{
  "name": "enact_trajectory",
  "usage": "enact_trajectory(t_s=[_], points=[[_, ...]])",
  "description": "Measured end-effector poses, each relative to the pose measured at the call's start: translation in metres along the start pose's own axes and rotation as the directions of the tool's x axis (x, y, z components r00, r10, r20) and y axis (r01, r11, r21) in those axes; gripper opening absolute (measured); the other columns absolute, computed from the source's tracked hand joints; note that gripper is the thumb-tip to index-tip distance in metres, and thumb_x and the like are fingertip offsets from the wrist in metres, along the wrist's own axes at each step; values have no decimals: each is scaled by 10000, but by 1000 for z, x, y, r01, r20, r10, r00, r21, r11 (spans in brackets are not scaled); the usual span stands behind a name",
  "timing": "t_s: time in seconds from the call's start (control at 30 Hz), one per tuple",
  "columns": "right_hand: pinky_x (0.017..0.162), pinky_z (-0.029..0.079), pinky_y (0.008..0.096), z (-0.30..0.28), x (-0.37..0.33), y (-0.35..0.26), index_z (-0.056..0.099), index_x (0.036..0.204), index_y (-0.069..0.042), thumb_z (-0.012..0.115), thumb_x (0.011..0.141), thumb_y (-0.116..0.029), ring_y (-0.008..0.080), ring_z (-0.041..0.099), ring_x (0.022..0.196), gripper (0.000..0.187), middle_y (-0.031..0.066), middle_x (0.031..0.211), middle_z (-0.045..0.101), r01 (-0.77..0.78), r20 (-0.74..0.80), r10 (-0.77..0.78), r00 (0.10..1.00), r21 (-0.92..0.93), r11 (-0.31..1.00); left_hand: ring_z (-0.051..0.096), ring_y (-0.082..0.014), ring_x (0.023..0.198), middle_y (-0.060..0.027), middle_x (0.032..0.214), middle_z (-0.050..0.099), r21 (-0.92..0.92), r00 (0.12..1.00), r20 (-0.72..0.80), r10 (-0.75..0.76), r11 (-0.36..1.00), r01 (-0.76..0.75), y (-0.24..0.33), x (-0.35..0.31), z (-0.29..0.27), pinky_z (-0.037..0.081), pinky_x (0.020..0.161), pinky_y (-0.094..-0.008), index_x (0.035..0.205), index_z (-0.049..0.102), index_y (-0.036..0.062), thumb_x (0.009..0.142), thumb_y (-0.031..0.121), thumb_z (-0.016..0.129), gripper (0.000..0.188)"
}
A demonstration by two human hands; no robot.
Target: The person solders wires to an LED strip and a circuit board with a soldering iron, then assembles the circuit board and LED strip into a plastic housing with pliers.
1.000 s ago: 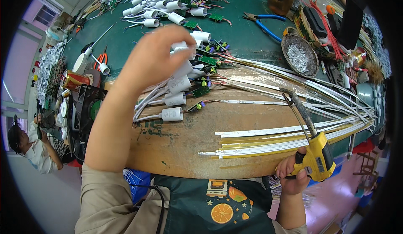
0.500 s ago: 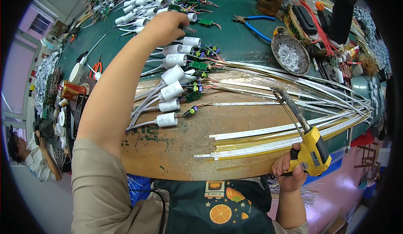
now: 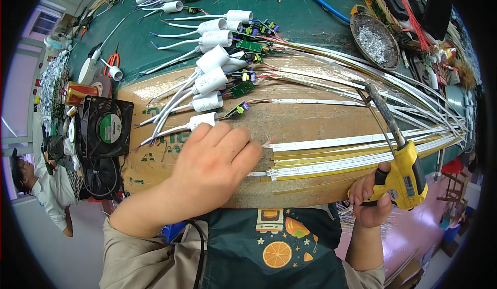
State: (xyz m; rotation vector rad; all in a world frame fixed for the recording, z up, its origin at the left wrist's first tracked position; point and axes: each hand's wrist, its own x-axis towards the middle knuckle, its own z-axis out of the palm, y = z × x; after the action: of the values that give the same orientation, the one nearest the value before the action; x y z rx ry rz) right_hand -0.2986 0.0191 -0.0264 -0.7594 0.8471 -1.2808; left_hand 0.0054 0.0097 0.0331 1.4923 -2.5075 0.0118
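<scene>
My right hand (image 3: 370, 198) is wrapped round the grip of a yellow soldering gun (image 3: 406, 177). The gun's dark barrel and thin side rod point up and left above white LED strips (image 3: 331, 163) on a brown cardboard sheet (image 3: 305, 120). Left of those strips' ends, my left hand (image 3: 215, 159) is closed with its knuckles up. Its fingertips are hidden, so I cannot make out what they hold; thin reddish wires show just right of it. A white lamp socket (image 3: 203, 119) lies right behind its fingers. Its green circuit board (image 3: 237, 110) is wired to a strip.
More white sockets (image 3: 212, 58) with grey cables lie in a row behind. A metal bowl of silvery bits (image 3: 380, 43) and blue-handled pliers (image 3: 329, 1) sit at the back right. Black fans (image 3: 103, 128) stand at left. Another person (image 3: 49, 188) is at far left.
My left hand has come back from the far sockets to the near cardboard, beside the strips' left ends. The soldering gun stays in my right hand. The whole view has shifted somewhat.
</scene>
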Motion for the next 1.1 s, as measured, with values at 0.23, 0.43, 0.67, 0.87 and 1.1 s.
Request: enact_trajectory(t_s=[0.23, 0.43, 0.67, 0.87, 1.1], points=[[443, 408, 234, -8, 0, 4, 383, 1275, -23, 583, 859, -417, 94, 418, 473, 608, 4, 666, 437, 94, 129, -82, 988, -83, 992, 557, -248, 773, -70, 888, 582, -262, 990, -79, -117, 961, 93, 0, -13, 28, 432, 700, -359, 860, 586, 59, 695, 49, 681, 191], [441, 404, 227, -7, 2, 5, 386, 1268, -16, 583, 860, -405, 89, 423, 471, 597, 4, 664, 436, 110, 122, -99, 988, -87, 990, 572, -266, 813, -92, 920, 594, -224, 997, 29, -76, 971, 80, -8, -10, 16, 458, 737, -361, 855, 576, 46, 702, 18, 629, 165], [445, 409, 233, -5, 2, 4, 395, 1262, -17, 588, 855, -401, 90, 424, 462, 591, 4, 657, 438, 107, 128, -94, 987, -97, 990, 572, -286, 823, -111, 920, 593, -282, 987, -80, -137, 953, 109, -10, -13, 24, 470, 762, -384, 902, 590, 31, 711, 8, 645, 200], [448, 413, 241, -8, 2, 4, 391, 1269, -15, 588, 855, -395, 96, 426, 464, 594, 5, 658, 441, 85, 125, -74, 989, -87, 993, 566, -265, 818, -79, 905, 589, -186, 986, -24, -167, 969, 160, -5, -10, 23, 455, 739, -369, 926, 606, 59, 716, 42, 669, 221], [449, 415, 243, -6, 3, 3, 387, 1263, -11, 596, 856, -406, 102, 439, 471, 604, 9, 657, 448, 88, 132, -78, 988, -78, 993, 557, -250, 793, -58, 901, 588, -154, 984, -11, -180, 972, 176, -1, -4, 23, 437, 716, -361, 906, 615, 69, 725, 50, 662, 188]])
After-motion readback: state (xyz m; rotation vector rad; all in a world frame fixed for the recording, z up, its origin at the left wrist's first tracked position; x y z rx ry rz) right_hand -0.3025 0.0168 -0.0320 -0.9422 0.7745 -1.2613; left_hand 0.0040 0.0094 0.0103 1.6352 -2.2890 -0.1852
